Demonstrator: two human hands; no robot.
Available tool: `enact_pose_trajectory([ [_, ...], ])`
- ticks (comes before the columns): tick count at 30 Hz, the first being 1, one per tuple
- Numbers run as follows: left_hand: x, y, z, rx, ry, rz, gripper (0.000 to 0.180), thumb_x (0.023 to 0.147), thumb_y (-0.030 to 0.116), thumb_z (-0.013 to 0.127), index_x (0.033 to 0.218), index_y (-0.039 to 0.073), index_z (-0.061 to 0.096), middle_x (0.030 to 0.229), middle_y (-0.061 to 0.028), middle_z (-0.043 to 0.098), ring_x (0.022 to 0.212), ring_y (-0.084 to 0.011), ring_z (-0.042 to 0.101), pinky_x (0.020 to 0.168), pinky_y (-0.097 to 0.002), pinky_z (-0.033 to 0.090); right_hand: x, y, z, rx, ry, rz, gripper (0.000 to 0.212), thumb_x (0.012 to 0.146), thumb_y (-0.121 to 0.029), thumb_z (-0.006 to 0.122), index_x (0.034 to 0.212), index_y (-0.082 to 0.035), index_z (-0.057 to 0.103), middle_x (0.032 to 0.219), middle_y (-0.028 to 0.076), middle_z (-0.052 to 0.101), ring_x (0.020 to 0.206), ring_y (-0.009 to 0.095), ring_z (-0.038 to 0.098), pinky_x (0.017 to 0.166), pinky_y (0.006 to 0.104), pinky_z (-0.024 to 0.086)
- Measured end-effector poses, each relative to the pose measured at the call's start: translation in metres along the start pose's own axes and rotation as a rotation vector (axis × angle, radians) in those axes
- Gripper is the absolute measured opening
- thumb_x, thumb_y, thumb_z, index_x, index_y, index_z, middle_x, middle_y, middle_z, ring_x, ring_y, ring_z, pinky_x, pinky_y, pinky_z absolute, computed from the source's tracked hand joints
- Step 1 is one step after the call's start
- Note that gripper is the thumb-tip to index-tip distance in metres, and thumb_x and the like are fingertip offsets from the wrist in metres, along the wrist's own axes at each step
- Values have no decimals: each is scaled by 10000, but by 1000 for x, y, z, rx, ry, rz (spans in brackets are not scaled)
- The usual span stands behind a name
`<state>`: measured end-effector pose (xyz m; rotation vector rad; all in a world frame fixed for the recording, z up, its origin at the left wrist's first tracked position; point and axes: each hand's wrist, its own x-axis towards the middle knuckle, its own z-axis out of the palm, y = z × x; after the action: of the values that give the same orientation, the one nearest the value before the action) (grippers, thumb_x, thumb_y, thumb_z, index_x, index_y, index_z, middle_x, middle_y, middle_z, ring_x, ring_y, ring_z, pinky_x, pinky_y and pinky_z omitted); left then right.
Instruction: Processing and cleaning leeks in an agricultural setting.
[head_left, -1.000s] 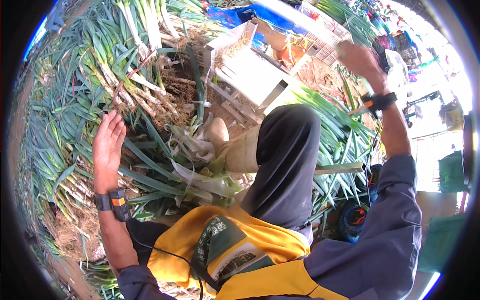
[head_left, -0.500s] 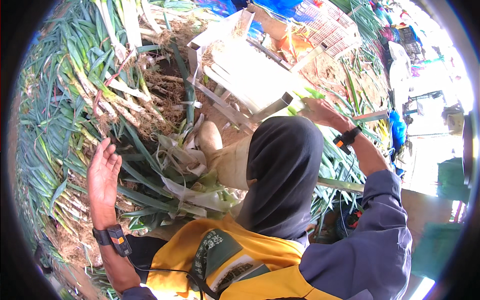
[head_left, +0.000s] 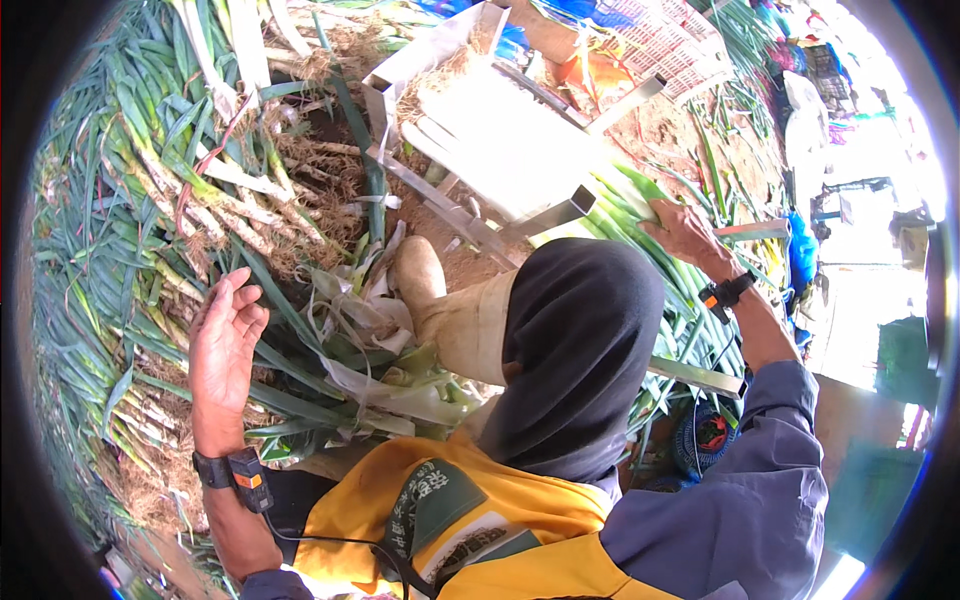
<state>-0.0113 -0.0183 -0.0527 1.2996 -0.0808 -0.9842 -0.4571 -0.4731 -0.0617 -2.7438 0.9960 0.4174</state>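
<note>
My left hand point(head_left: 228, 335) is raised on the left, palm up, with its fingers loosely bent and nothing in them. Below and beyond it lies a large heap of leeks point(head_left: 150, 150), their roots still on. My right hand point(head_left: 690, 232) rests at the green leaves point(head_left: 625, 190) of leeks lying across a square-tube metal frame point(head_left: 560, 212). Its fingers look stretched out over the leaves rather than wrapped round them. The white stalks point(head_left: 440, 140) in the frame are washed out by glare.
My bent knee point(head_left: 585, 330) and pale boot point(head_left: 420, 275) stand between the hands. Peeled leaf scraps point(head_left: 370, 320) lie beside the boot. A pale plastic crate point(head_left: 670, 45) stands beyond the frame. A metal bar point(head_left: 695, 375) juts out right of the knee.
My right hand has slid right and slightly down along the leaves, away from the frame's corner. My left hand has shifted a little to the right, still empty.
</note>
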Motion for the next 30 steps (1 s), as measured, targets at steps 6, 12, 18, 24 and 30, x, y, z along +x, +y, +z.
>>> enact_pose_trajectory([
  [6,-15,3,-2,27,45,37,403,1046,292,550,1359,39,573,1113,-47,680,947,-139,643,914,-322,528,11,-24,24,-33,-8,-253,351,929,-278,658,1183,-39,616,1167,179,614,1089,343,592,909,466,460],
  [12,-28,-8,25,-12,-89,79,310,1017,274,605,1230,59,671,1084,-65,709,900,-153,689,896,-321,550,20,-7,9,32,24,-637,479,955,-240,620,1412,-114,549,1316,126,581,1277,276,510,1132,424,373],
  [18,-66,-7,27,-64,-122,75,288,1033,289,593,1175,57,687,987,-31,694,885,-122,653,867,-305,538,74,18,-100,506,26,-31,415,1053,-327,533,1347,-40,585,1079,56,661,753,97,601,659,263,509],
  [24,-93,0,28,-29,-178,103,308,1035,319,593,1168,54,676,1011,-29,678,902,-112,630,867,-282,516,52,-253,-225,371,260,-455,512,1029,-371,542,1377,3,574,1105,102,671,698,88,562,650,260,469],
  [30,-105,2,23,-84,-273,212,294,1044,292,583,1167,38,663,1024,-24,660,901,-100,613,840,-273,510,92,-445,-143,571,-288,-893,463,1017,-344,582,1330,-2,593,1085,135,696,815,155,667,719,314,557],
])
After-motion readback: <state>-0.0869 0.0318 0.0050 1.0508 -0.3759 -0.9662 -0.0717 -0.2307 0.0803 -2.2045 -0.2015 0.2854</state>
